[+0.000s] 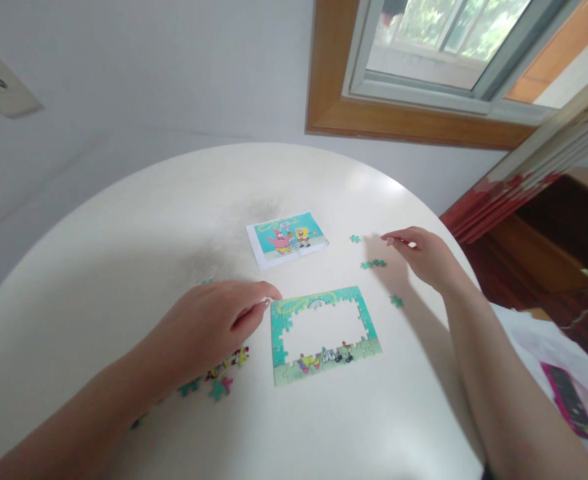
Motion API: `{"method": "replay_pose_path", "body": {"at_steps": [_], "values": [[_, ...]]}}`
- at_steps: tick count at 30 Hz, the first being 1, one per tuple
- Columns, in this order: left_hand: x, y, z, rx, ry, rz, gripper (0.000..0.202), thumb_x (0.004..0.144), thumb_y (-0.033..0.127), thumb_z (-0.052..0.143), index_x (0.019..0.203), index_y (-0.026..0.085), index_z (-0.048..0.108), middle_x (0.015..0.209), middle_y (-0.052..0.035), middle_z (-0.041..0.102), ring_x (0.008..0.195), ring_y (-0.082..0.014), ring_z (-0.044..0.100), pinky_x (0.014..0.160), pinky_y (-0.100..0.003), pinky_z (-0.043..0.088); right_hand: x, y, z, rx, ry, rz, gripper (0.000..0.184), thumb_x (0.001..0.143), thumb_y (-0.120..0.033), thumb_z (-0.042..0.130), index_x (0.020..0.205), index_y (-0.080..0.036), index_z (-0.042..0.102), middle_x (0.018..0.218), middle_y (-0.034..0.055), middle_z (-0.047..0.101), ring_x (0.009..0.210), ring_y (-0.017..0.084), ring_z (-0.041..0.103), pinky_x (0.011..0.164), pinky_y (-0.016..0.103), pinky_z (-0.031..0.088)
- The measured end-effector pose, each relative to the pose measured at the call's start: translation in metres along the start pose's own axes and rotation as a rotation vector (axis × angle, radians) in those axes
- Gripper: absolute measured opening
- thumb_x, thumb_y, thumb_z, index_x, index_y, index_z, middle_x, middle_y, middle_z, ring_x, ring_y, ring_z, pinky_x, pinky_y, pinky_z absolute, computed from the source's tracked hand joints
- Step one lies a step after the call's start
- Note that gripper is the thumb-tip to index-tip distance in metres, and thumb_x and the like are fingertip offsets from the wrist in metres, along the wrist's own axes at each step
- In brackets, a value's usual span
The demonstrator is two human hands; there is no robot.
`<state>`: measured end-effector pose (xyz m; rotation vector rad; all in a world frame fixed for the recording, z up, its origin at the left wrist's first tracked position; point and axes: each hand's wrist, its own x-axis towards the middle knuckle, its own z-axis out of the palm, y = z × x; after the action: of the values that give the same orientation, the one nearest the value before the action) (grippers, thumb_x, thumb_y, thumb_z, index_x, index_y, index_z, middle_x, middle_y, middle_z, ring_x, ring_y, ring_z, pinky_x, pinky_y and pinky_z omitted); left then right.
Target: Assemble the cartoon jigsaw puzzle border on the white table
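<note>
A partly built jigsaw puzzle point(324, 333) lies on the round white table point(124, 253); its teal border is joined and its middle is bare. My left hand point(214, 323) rests palm down at the puzzle's left edge, fingers loosely curled, fingertips touching its top left corner. My right hand point(421, 253) hovers to the upper right, fingers pinched together near loose teal pieces point(373, 264). What the pinch holds is too small to tell. A colour reference picture point(287, 239) lies beyond the puzzle.
Several loose pieces point(221, 373) lie under and beside my left wrist. Single teal pieces point(397, 301) sit right of the puzzle. A wood-framed window point(424, 67) is behind the table. A pink phone point(569, 400) lies at the lower right.
</note>
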<state>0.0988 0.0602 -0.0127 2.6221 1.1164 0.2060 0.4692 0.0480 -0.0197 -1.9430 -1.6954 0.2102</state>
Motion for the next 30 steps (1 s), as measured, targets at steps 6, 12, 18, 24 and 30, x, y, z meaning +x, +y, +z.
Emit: {"method": "replay_pose_path", "body": {"at_steps": [6, 12, 18, 24, 30], "values": [[0.0, -0.001, 0.001, 0.017, -0.002, 0.008, 0.037, 0.097, 0.037, 0.037, 0.111, 0.028, 0.07, 0.096, 0.0003, 0.077, 0.076, -0.021, 0.069, 0.07, -0.032, 0.047, -0.002, 0.005, -0.014, 0.066, -0.096, 0.08, 0.018, 0.082, -0.028, 0.064, 0.088, -0.023, 0.08, 0.096, 0.0066, 0.077, 0.084, 0.022, 0.067, 0.077, 0.033, 0.05], [0.0, -0.003, 0.003, 0.019, 0.002, 0.017, 0.037, 0.097, 0.037, 0.036, 0.109, 0.028, 0.07, 0.092, -0.0003, 0.077, 0.073, -0.0224, 0.069, 0.067, -0.032, 0.045, -0.003, 0.014, -0.007, 0.011, -0.328, 0.054, 0.025, 0.077, -0.028, 0.069, 0.099, -0.022, 0.08, 0.088, 0.0051, 0.073, 0.074, 0.019, 0.064, 0.07, 0.031, 0.049], [0.001, -0.005, 0.005, 0.003, 0.004, 0.028, 0.037, 0.097, 0.037, 0.037, 0.109, 0.029, 0.071, 0.092, -0.0009, 0.077, 0.073, -0.0231, 0.069, 0.067, -0.032, 0.046, -0.002, 0.013, -0.002, -0.041, -0.312, 0.0, 0.021, 0.081, -0.024, 0.067, 0.097, -0.024, 0.08, 0.091, 0.005, 0.068, 0.075, 0.017, 0.063, 0.072, 0.029, 0.048], [0.0, -0.003, 0.004, 0.009, -0.002, 0.018, 0.036, 0.097, 0.038, 0.037, 0.109, 0.03, 0.07, 0.095, 0.0008, 0.077, 0.077, -0.0221, 0.069, 0.07, -0.031, 0.047, -0.002, 0.007, 0.002, -0.065, -0.323, -0.019, 0.02, 0.081, -0.016, 0.064, 0.092, -0.023, 0.079, 0.093, 0.0052, 0.067, 0.077, 0.017, 0.064, 0.074, 0.027, 0.049], [0.0, -0.003, 0.003, 0.011, 0.003, 0.019, 0.035, 0.097, 0.036, 0.037, 0.11, 0.031, 0.069, 0.099, 0.0006, 0.078, 0.081, -0.023, 0.071, 0.073, -0.033, 0.049, -0.002, 0.007, 0.003, -0.084, -0.325, -0.001, 0.016, 0.081, -0.014, 0.063, 0.086, -0.02, 0.077, 0.094, 0.0067, 0.066, 0.076, 0.016, 0.064, 0.073, 0.027, 0.049]]}}
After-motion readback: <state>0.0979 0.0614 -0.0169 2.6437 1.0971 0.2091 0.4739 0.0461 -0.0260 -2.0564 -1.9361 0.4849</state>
